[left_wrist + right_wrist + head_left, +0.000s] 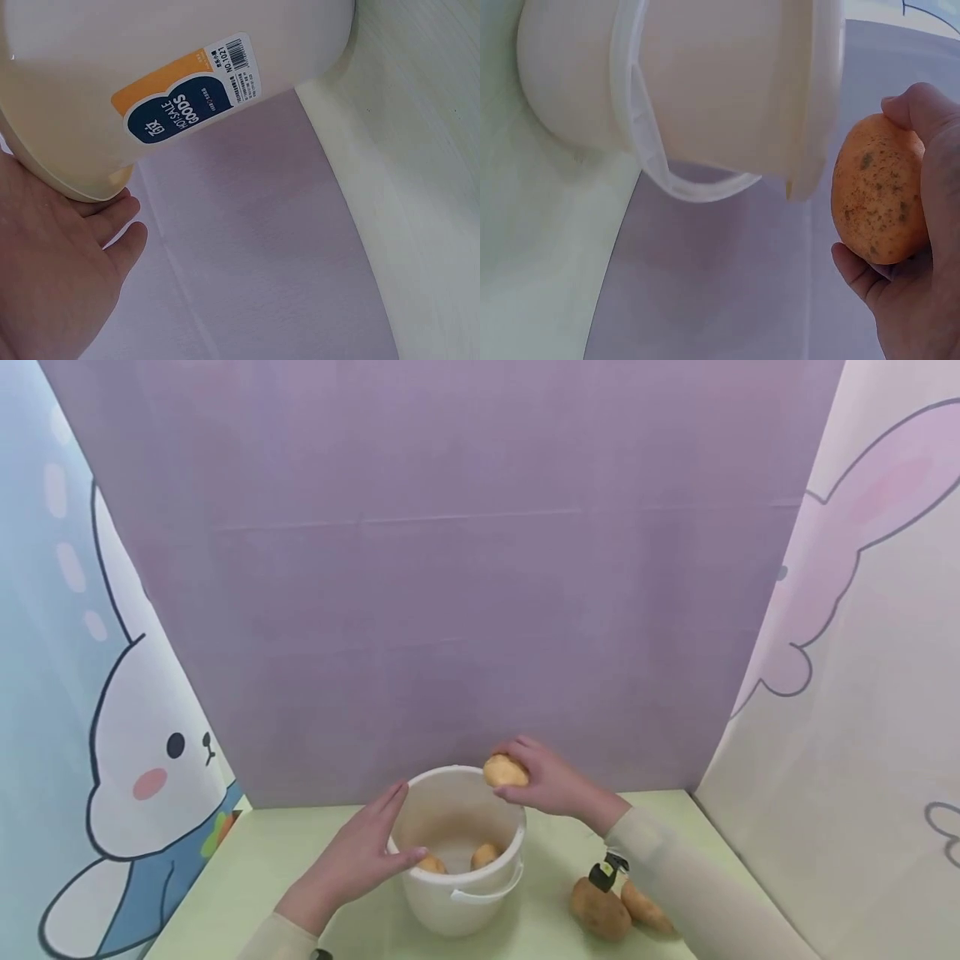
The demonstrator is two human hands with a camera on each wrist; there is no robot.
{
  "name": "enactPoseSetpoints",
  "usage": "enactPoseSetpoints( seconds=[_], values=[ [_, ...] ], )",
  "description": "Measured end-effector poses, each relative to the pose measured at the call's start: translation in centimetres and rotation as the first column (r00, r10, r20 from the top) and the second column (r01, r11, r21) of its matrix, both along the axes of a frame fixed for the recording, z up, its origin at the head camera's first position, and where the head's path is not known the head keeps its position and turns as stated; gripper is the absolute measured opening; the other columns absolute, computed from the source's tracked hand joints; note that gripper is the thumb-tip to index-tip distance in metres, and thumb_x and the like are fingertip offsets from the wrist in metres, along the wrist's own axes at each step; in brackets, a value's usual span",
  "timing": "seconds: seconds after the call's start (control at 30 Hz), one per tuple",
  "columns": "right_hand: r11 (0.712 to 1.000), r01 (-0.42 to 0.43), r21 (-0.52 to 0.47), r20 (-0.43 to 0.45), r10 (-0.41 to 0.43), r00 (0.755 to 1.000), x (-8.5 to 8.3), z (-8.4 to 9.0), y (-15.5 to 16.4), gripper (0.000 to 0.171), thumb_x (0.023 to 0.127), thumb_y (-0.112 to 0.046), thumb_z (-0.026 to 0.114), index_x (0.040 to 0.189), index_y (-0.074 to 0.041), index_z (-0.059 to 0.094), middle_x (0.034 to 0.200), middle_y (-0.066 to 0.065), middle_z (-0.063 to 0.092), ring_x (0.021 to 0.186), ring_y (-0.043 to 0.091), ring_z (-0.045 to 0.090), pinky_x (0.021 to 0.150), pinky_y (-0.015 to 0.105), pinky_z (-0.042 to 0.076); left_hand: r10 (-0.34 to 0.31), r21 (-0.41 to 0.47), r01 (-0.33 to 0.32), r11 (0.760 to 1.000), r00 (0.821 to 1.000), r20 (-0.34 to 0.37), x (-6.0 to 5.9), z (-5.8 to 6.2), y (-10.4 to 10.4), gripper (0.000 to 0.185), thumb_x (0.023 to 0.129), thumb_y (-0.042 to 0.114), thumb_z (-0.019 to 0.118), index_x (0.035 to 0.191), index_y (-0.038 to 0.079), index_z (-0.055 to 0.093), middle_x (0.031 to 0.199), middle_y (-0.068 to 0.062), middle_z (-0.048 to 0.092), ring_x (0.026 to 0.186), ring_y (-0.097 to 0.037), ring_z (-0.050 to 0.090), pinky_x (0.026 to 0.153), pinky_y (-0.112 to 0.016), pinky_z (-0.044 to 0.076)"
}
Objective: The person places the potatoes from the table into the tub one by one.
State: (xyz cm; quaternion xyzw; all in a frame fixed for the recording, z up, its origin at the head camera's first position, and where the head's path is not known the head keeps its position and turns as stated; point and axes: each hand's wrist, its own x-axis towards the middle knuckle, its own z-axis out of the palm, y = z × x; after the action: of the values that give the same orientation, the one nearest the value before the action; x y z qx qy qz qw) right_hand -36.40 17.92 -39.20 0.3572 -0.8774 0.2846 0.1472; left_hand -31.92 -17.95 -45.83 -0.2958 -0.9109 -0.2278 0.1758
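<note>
Right hand [551, 785] grips small yellow-brown potato [505, 771] at far rim of white plastic bucket [459, 893]; left hand [360, 857], fingers straight, steadies near side. Risk: potato clips rim, rolls onto green bench [247, 868].

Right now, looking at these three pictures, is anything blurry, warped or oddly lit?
Head view: soft, even light, faint shadows under the bucket; the side panels bow outward, wide-lens distortion. Left wrist view: the bucket's label reads sharp, the left hand slightly soft and bright. Right wrist view: the potato in the right hand shows crisp speckles; the bucket wall looks washed out, without hard glare.
</note>
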Motion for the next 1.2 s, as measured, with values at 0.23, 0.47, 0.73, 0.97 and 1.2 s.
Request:
enactPoseSetpoints(
  seconds=[0.23,0.47,0.73,0.97,1.2],
  values=[
    [0.998,-0.041,0.055,-0.021,0.042,0.999,-0.5,-0.3,-1.8,0.049,0.096,-0.034,0.087,0.14,-0.02,0.071,0.13,-0.004,0.065,0.11,0.014,0.062,0.088,0.035,0.056,0.001,-0.011,-0.001,1.0,1.0,0.012,-0.1,-0.1,0.0,0.107,0.098,0.07,0.071,0.168,-0.005,0.039,0.172,-0.025,0.042,0.154,-0.047,0.047,0.12,-0.065,0.045],
    [0.991,-0.078,0.11,0.013,0.077,0.997,-0.9,-0.7,-3.0,0.056,0.097,-0.035,0.087,0.147,-0.02,0.068,0.132,-0.005,0.066,0.106,0.012,0.062,0.086,0.031,0.056,0.004,-0.013,-0.004,1.0,1.0,-0.007,-0.3,-0.5,-0.1,0.108,0.098,0.069,0.072,0.168,-0.005,0.038,0.173,-0.024,0.041,0.153,-0.046,0.049,0.119,-0.065,0.046],
    [0.975,-0.153,0.16,0.015,0.152,0.988,-1.1,-0.2,-4.4,0.06,0.098,-0.032,0.085,0.15,-0.009,0.066,0.129,0.0,0.068,0.107,0.012,0.06,0.089,0.03,0.054,0.0,-0.019,0.0,1.0,1.0,-0.007,-0.3,-0.2,0.0,0.109,0.099,0.074,0.067,0.168,-0.005,0.039,0.172,-0.025,0.042,0.153,-0.046,0.048,0.119,-0.066,0.046],
    [0.967,-0.152,0.206,0.014,0.152,0.988,-1.1,-1.0,-5.1,0.061,0.096,-0.032,0.086,0.149,-0.009,0.067,0.132,0.0,0.068,0.111,0.013,0.06,0.095,0.031,0.054,-0.014,-0.024,0.014,1.0,1.0,0.013,-0.3,-0.4,0.2,0.109,0.1,0.074,0.066,0.168,-0.006,0.038,0.172,-0.025,0.041,0.154,-0.047,0.047,0.12,-0.066,0.044],
    [0.947,-0.151,0.284,-0.005,0.159,0.987,-1.2,-1.4,-6.6,0.064,0.099,-0.036,0.085,0.154,-0.012,0.064,0.13,-0.001,0.066,0.111,0.01,0.06,0.098,0.03,0.055,0.006,-0.025,-0.006,1.0,1.0,0.022,-0.2,-0.1,0.0,0.11,0.099,0.074,0.067,0.168,-0.006,0.038,0.173,-0.025,0.04,0.153,-0.048,0.048,0.12,-0.066,0.045]
  ],
)
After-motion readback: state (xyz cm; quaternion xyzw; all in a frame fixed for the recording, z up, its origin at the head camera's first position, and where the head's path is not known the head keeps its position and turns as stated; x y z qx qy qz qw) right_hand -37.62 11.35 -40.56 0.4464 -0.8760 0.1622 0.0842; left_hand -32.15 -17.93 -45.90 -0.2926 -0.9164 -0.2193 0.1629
